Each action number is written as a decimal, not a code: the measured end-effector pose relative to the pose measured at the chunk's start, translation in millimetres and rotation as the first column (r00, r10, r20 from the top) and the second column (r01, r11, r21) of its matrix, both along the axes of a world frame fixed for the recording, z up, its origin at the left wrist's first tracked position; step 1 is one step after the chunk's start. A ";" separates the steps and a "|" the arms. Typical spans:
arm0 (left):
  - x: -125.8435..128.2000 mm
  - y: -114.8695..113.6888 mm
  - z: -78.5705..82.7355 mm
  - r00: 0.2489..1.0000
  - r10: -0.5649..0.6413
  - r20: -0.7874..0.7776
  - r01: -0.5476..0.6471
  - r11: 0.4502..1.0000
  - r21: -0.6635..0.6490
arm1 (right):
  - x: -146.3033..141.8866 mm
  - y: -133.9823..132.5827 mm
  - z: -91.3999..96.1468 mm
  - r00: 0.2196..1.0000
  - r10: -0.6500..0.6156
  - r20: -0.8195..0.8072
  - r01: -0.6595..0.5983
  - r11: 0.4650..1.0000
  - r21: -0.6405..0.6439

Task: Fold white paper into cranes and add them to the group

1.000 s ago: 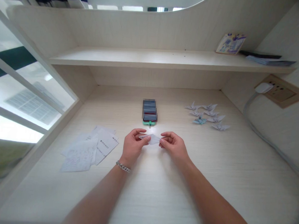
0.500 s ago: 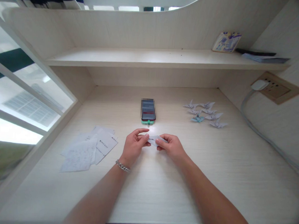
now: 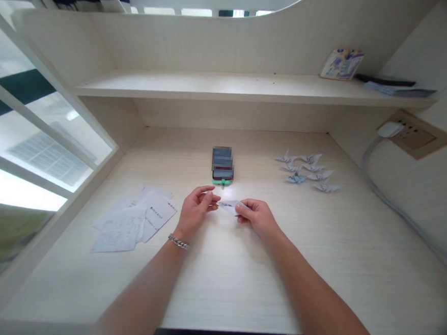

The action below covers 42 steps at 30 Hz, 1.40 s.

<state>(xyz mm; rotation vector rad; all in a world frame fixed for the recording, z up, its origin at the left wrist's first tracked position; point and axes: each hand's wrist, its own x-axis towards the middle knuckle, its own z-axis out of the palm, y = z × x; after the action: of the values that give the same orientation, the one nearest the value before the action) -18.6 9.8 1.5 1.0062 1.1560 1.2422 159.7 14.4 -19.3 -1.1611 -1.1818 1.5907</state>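
Observation:
My right hand (image 3: 257,214) pinches the right end of a small folded piece of white paper (image 3: 228,205), with dark print along it. The paper is held just above the desk, its narrow end pointing left. Close to that left end is my left hand (image 3: 198,206), its fingers loosely apart and the fingertips at or beside the paper's tip. Whether they touch it is hard to see. A silver chain bracelet (image 3: 178,241) circles the left wrist.
Loose paper sheets (image 3: 128,222) lie at the left. A phone (image 3: 223,162) with a green plug lies behind the hands. Several folded paper cranes (image 3: 315,169), one a blue crane (image 3: 296,178), stand at the right. A grey cable (image 3: 389,204) runs from the wall socket (image 3: 420,135).
My left hand has slid left off the paper's middle, loosening its fingers, so more of the paper shows. The right hand keeps its pinch. The view has shifted slightly.

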 end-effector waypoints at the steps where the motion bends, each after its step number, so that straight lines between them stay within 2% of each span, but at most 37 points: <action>1: 2.0 -1.0 0.0 0.999 -0.046 -0.020 0.047 0.999 0.009 | -0.1 0.0 -0.3 1.000 0.004 0.008 -0.004 1.000 0.004; 3: 7.5 -2.9 -0.7 0.985 -0.136 -0.103 0.139 0.990 0.029 | -0.8 -0.1 0.0 1.000 0.018 0.023 -0.018 1.000 0.021; 6: 13.9 -2.4 -3.3 0.970 -0.120 -0.214 0.132 0.990 0.045 | -1.9 0.5 1.5 1.000 0.007 0.012 -0.008 1.000 0.016; 10: 13.6 5.2 -7.6 0.981 -0.094 -0.168 0.099 0.995 0.020 | -1.6 4.0 0.5 0.996 -0.082 -0.024 0.082 0.997 -0.003; 12: 12.7 9.2 -9.4 0.984 -0.102 -0.143 0.106 0.994 0.023 | -1.3 6.1 -1.4 0.996 -0.085 -0.023 0.086 0.996 0.013; 22: 13.2 16.6 -18.1 0.984 -0.044 -0.174 0.063 0.993 0.104 | -12.4 21.0 -2.2 0.983 -0.100 0.151 0.062 0.970 0.236; 28: 12.0 19.4 -20.7 0.988 -0.001 -0.154 0.016 0.995 0.094 | -16.0 27.1 -6.6 0.976 -0.158 0.152 0.118 0.963 0.244; 31: 13.2 17.6 -20.5 0.989 -0.018 -0.146 0.034 0.994 0.106 | -15.8 24.8 -8.5 0.969 -0.203 0.142 0.157 0.947 0.282; 42: 10.4 17.8 -20.4 0.987 -0.053 -0.152 0.075 0.986 0.149 | -16.8 24.3 -9.9 0.969 -0.211 0.129 0.165 0.940 0.299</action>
<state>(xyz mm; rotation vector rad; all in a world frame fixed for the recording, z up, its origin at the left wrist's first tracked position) -8.1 27.6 -18.9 1.2591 1.1436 1.2364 143.0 38.7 -29.2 -1.1864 -1.3114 1.1555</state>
